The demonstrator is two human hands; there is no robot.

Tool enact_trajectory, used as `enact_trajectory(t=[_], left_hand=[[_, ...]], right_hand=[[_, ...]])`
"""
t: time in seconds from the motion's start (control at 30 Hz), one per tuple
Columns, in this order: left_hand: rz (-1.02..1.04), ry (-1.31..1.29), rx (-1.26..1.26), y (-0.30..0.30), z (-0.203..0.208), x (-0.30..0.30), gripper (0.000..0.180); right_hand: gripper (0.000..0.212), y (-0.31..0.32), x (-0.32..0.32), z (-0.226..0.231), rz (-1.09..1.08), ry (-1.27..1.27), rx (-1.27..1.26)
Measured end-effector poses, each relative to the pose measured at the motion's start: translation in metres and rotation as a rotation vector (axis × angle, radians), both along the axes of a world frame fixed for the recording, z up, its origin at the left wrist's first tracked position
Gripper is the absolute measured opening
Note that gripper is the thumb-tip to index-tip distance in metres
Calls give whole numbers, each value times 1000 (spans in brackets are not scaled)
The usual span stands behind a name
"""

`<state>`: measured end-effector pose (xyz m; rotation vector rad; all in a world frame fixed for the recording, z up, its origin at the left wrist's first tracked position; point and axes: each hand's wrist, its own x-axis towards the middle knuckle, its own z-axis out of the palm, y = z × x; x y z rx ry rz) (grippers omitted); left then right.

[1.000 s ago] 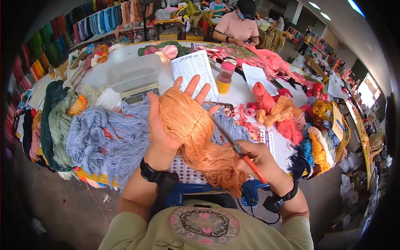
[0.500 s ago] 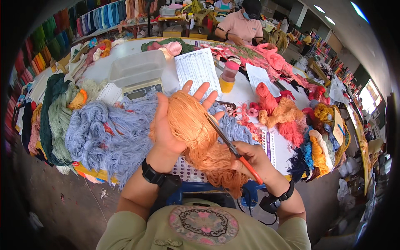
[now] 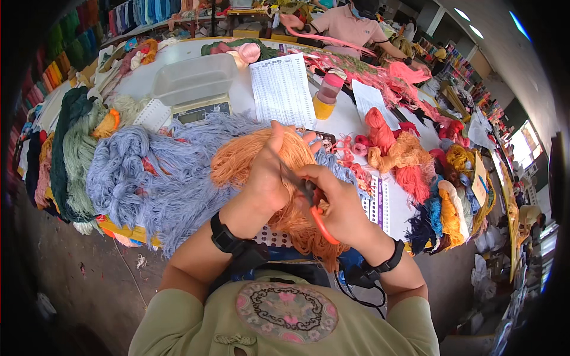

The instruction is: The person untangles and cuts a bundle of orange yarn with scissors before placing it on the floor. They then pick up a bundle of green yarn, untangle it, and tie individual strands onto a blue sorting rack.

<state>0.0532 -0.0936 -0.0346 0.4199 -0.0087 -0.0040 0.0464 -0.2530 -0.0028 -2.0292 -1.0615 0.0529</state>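
Observation:
A loose skein of light orange thread (image 3: 243, 157) lies in my left hand (image 3: 265, 187), its thumb side over the strands and some fingertips showing past them. My right hand (image 3: 338, 204) is closed round scissors with orange handles (image 3: 322, 224). Their dark blades point up and left, across the skein next to my left hand; motion blurs them. Below both hands, a darker orange length of the thread hangs toward the table's front edge. A big heap of pale blue thread (image 3: 160, 172) lies to the left, under and beside the orange skein.
A scale with a clear plastic tub (image 3: 196, 80), a printed sheet (image 3: 283, 89) and a pink-and-yellow jar (image 3: 327, 98) stand beyond my hands. Coral and orange skeins (image 3: 409, 172) lie right, green ones (image 3: 80, 160) far left. Across the table a person in pink (image 3: 350, 26) handles pink thread.
My left hand has turned over from palm-up, with the skein spreading left. My right hand has brought the scissors left and closer to it. The person opposite has lifted a pink strand.

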Motion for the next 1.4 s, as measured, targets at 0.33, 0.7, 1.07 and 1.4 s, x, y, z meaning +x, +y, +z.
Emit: enact_trajectory(t=[0.33, 0.7, 1.07, 1.4], left_hand=[[-19, 79, -92, -5, -5, 12, 65], [-67, -1, -190, 10, -13, 15, 68], [-127, -212, 259, 3, -7, 17, 65], [406, -920, 1803, -37, 29, -9, 86]], right_hand=[[53, -10, 10, -2, -7, -68, -8], [63, -63, 5, 15, -97, 628, 819], [50, -338, -81, 18, -1372, -218, 555], [90, -105, -26, -15, -221, 77, 663]])
